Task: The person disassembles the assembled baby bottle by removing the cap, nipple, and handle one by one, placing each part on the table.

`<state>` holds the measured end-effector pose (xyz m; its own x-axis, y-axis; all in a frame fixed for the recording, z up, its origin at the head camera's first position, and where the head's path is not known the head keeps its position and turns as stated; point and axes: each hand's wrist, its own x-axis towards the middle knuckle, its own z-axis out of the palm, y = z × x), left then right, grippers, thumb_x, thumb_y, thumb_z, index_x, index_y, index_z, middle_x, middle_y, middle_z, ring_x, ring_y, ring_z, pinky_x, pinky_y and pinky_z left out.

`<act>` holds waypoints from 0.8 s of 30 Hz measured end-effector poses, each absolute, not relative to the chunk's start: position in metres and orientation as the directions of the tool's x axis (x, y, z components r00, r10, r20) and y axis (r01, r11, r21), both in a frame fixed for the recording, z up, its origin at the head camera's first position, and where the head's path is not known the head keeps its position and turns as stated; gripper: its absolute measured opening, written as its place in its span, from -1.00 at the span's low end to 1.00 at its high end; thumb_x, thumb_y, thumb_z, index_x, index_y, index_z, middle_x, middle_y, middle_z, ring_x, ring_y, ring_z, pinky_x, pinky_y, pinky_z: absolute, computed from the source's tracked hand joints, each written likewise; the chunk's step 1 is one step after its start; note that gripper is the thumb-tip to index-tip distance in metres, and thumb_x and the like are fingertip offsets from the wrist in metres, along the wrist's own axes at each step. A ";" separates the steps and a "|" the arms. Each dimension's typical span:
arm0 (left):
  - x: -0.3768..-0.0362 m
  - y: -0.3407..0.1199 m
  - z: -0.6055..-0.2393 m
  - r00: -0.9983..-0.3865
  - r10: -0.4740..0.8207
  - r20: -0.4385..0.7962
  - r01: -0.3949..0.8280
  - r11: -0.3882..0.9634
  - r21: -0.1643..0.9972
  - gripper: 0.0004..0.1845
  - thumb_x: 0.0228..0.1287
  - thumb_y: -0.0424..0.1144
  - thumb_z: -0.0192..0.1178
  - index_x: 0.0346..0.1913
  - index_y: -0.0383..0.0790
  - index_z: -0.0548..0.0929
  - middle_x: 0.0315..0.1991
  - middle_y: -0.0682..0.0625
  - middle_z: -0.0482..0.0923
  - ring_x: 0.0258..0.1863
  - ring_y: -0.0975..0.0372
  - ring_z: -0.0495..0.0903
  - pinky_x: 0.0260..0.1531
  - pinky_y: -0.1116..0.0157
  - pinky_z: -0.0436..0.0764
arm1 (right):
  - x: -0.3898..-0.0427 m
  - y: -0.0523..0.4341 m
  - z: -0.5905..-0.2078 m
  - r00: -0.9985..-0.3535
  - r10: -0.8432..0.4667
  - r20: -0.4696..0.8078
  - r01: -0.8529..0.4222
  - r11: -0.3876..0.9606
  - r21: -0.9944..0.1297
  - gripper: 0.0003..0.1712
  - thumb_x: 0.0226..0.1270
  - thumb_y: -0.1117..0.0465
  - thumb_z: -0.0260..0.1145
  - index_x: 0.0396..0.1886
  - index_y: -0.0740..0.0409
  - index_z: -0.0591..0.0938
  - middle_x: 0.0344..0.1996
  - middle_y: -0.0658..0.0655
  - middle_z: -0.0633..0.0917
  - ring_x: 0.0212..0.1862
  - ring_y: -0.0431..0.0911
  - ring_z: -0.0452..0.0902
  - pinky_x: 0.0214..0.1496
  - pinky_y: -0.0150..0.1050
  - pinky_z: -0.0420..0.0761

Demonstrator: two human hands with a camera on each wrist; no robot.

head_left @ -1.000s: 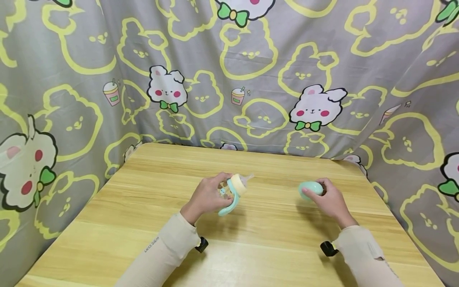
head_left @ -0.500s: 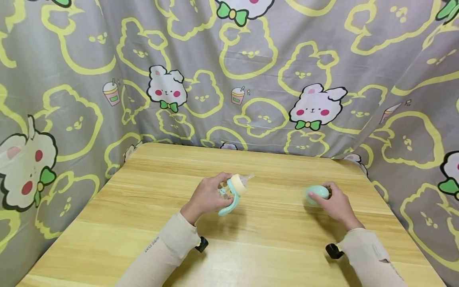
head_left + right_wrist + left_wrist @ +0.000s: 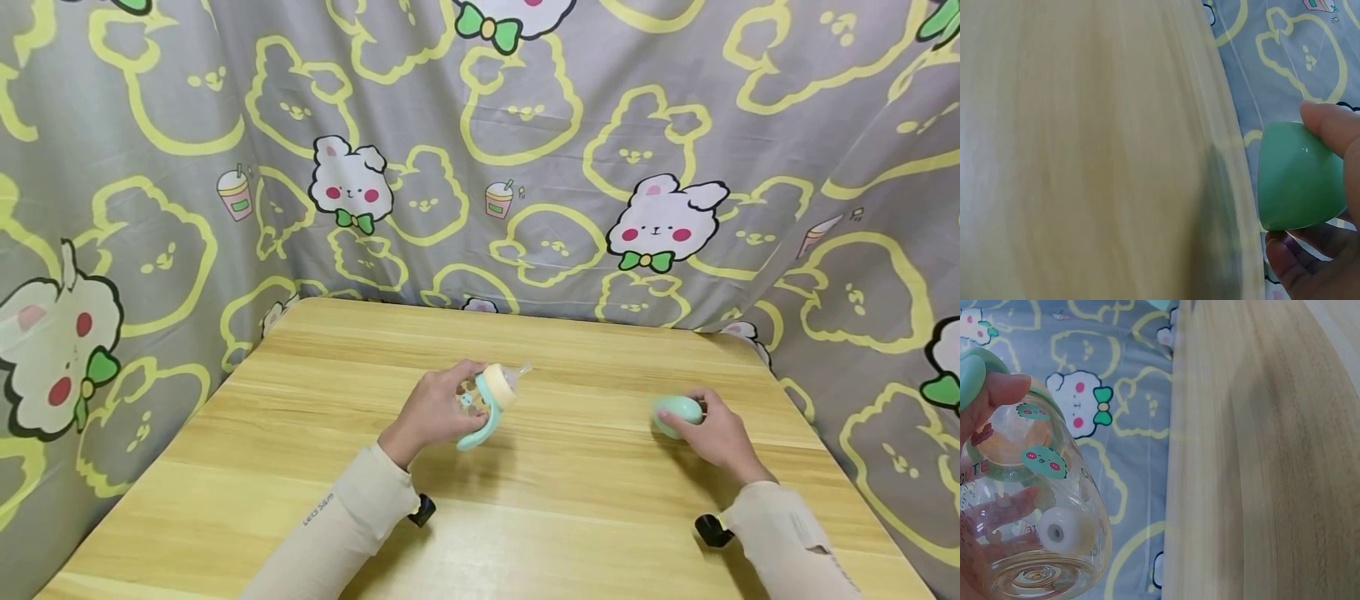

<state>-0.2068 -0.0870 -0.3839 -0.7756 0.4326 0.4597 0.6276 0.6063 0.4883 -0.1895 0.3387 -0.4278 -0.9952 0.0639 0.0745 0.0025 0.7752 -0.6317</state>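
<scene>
My left hand [image 3: 435,408] grips a clear baby bottle [image 3: 499,387] around its body, tilted with its soft clear spout pointing right and up. It has a cream collar and a mint handle. In the left wrist view the bottle [image 3: 1044,462] shows cartoon faces printed on it and a white weighted ball [image 3: 1066,530] inside; no cap covers the spout. Off to the right, my right hand [image 3: 722,437] pinches a mint-green domed cap [image 3: 681,413] between thumb and fingers above the table. The right wrist view shows the smooth side of this cap [image 3: 1300,178].
Both hands work over a wood-grain table [image 3: 300,483] with rounded far corners. A grey curtain [image 3: 420,275] with yellow outlines and white bunnies hangs around its back and sides. A small black camera [image 3: 422,510] is strapped at the left wrist, another [image 3: 712,531] at the right.
My right hand has carried the cap to the right and slightly nearer to me, away from the bottle. The left hand and the bottle stay in place.
</scene>
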 end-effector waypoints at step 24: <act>-0.207 -0.084 -0.382 -0.781 0.439 0.443 0.622 0.603 0.500 -0.38 -0.08 -0.21 0.44 0.16 -0.17 0.56 -0.26 -0.09 0.68 -0.30 0.20 0.62 -0.35 0.26 0.57 | -0.185 0.360 -0.438 -0.998 0.069 0.007 0.051 0.803 -0.594 -0.12 0.26 -0.25 0.26 0.17 0.41 0.25 -0.05 0.53 0.50 -0.12 0.25 0.49 -0.22 -0.01 0.49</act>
